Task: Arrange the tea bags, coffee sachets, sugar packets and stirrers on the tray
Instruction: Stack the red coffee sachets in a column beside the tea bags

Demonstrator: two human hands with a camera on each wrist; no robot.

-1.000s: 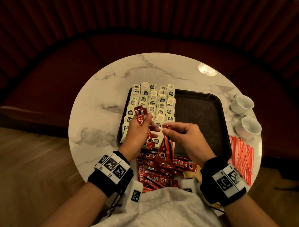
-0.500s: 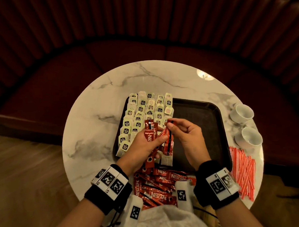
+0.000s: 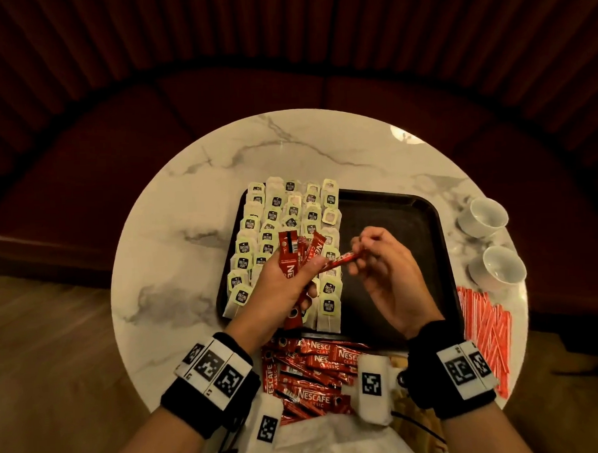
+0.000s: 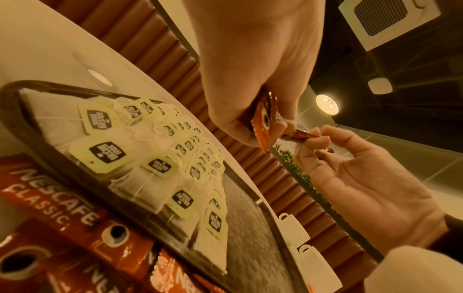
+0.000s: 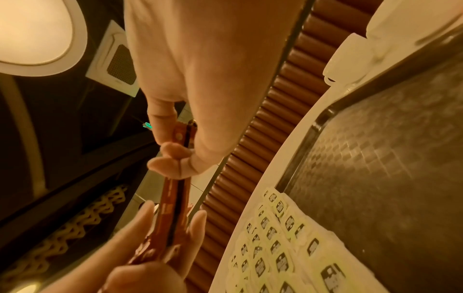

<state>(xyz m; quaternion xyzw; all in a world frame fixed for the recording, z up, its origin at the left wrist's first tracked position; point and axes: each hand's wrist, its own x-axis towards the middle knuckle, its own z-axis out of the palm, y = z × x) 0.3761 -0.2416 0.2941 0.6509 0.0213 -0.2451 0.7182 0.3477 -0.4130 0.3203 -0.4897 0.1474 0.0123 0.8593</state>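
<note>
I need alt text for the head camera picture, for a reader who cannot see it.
Over a black tray on a round marble table, a left hand grips a bunch of red coffee sachets while the right hand pinches one sachet. Tea bags fill the tray's left half; loose sachets, red stirrers and two white cups lie around it.

1. The round white counter (image 3: 174,231) looks like polished, grey-veined marble, glossy enough to mirror a lamp.
2. The black rectangular plastic tray (image 3: 393,222) has a matt, finely textured floor.
3. The white paper tea bags (image 3: 291,209) look soft and fibrous.
4. The red foil coffee sachets (image 3: 317,366) shine.
5. The two white cups (image 3: 490,242) look like glazed ceramic.
</note>
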